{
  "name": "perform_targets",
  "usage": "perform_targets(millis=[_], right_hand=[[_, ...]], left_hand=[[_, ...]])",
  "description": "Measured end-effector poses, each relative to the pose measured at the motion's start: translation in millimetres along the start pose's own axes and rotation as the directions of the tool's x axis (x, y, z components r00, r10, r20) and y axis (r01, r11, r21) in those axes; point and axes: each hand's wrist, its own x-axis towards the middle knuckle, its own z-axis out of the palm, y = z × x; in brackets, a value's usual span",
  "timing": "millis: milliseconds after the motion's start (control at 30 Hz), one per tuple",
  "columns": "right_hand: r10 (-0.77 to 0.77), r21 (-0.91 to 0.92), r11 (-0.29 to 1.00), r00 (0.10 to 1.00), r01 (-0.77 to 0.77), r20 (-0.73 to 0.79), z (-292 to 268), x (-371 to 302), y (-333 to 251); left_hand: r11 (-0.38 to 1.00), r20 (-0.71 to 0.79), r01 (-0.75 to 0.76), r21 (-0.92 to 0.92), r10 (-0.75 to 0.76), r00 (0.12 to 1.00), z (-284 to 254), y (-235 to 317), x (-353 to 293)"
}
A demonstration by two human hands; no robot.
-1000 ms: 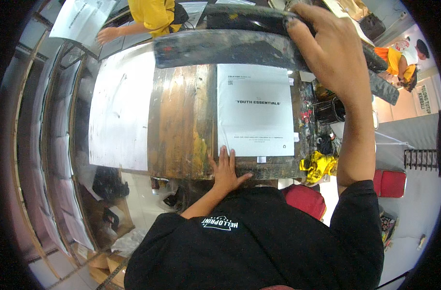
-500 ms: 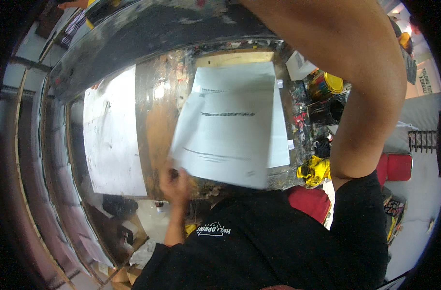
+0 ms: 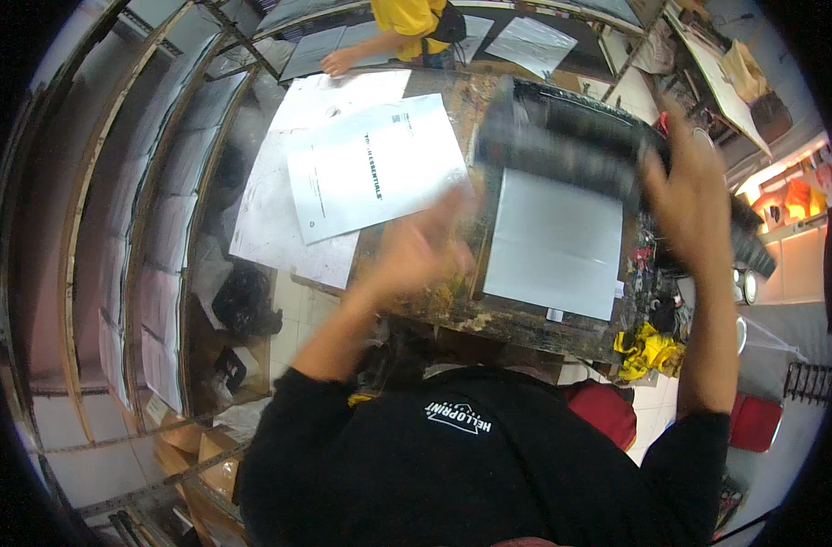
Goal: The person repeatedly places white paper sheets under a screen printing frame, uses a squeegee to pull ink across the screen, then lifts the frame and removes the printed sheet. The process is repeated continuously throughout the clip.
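A white printed sheet (image 3: pixel 380 173) with dark lettering lies tilted over a larger white sheet (image 3: pixel 252 219) on the left of the worktable. My left hand (image 3: pixel 425 244), blurred, is just beside its near right corner, fingers apart and nothing visible in them. On a board at the right rests a blank white sheet (image 3: pixel 554 242). A dark, motion-blurred screen-like frame (image 3: pixel 562 150) hangs over its far edge. My right hand (image 3: pixel 691 187) is at the frame's right end, thumb and fingers spread but smeared; whether it grips the frame cannot be told.
Across the table, a person in a yellow shirt (image 3: pixel 407 20) has a hand (image 3: pixel 338 62) by the larger sheet's far edge. Racks (image 3: pixel 161 273) of sheets stand at left. A crumpled yellow cloth (image 3: pixel 648 351) sits at the table's right corner. Sheets (image 3: pixel 532 46) lie beyond.
The printed sheet has moved left from the board onto the larger white sheet, and my left hand has come away from it. My right arm and the dark frame have shifted right; the view has turned.
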Motion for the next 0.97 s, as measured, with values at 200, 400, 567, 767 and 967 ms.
perform_targets(millis=[200,400,567,767,967], right_hand=[[-0.208,0.156,0.975,0.891,0.157,0.403,132,-172,43],[-0.196,0.226,0.969,0.859,0.096,0.474,255,-265,47],[-0.227,0.119,0.972,0.931,0.200,0.287,314,-153,87],[-0.236,0.085,0.971,0.939,0.222,0.249,398,68,162],[-0.298,0.095,0.954,0.851,0.286,0.433,410,167,197]], left_hand=[[-0.128,0.355,0.344,-0.930,-0.550,0.756,147,-34,-96],[-0.171,0.510,0.540,-0.824,-0.637,0.578,194,-131,-88],[-0.043,0.454,0.615,-0.788,-0.714,0.532,192,-111,-86],[-0.074,0.478,0.640,-0.765,-0.732,0.485,188,-118,-93],[-0.021,0.375,0.589,-0.808,-0.790,0.486,189,-93,-96]])
